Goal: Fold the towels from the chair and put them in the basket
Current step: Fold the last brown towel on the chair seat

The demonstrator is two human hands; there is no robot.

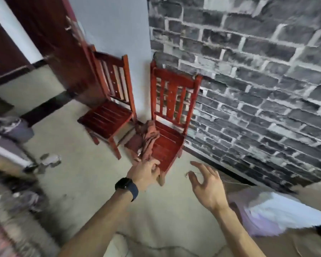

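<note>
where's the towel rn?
Head view: towel bunched on the left edge of the right-hand chair seat, by the brick wall; left hand at its lower end.

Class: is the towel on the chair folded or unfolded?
Unfolded. The towel lies bunched and wrinkled on the chair seat, one end hanging over its edge.
</note>
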